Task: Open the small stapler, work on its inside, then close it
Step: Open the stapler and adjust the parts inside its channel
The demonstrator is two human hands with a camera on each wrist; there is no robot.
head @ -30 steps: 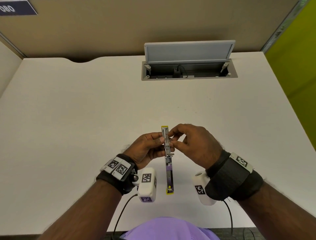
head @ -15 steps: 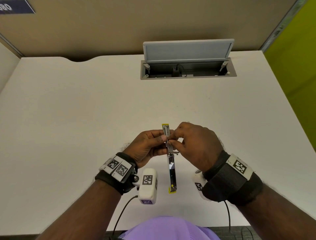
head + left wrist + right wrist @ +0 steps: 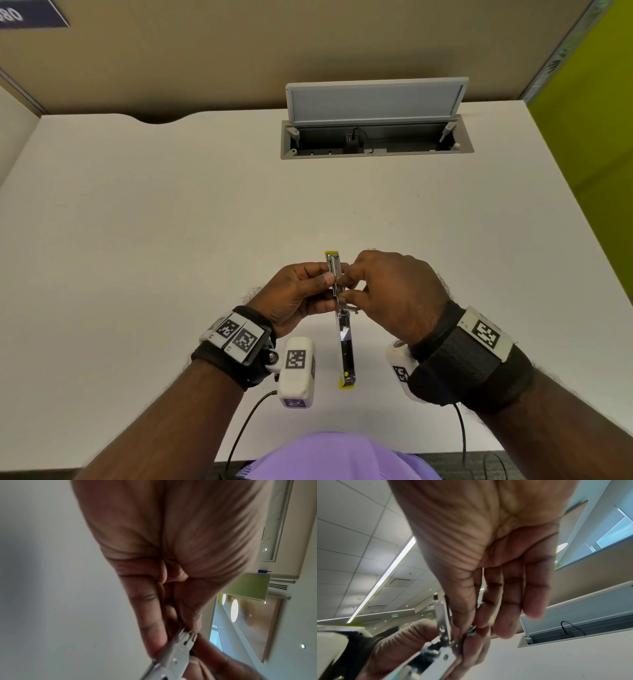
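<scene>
The stapler (image 3: 337,291) is a slim thing of bright bare metal with yellow plastic tips, folded wide open so that its two long halves lie almost in one line, held above the white table (image 3: 137,222) just in front of the person's chest. The far half, a narrow steel channel, lies between the two hands; the near half, flat and mirror-shiny with a purple tint, hangs free toward the body and ends in a yellow cap. The left hand (image 3: 294,294) grips the channel from the side, thumb on top and fingers curled under it, seen close in the left wrist view as a thumb and forefinger clamped on the grey metal (image 3: 173,654). The right hand (image 3: 394,294) pinches the same channel from the other side, thumb and forefinger tips pressed together on the thin upright steel strip (image 3: 443,616), the other fingers loosely extended. What lies inside the channel cannot be told. At the far edge of the table a grey recessed cable box (image 3: 376,150) stands with its flat lid (image 3: 376,99) tipped up; inside it sits a black plug (image 3: 351,140) with a thin black cord.
</scene>
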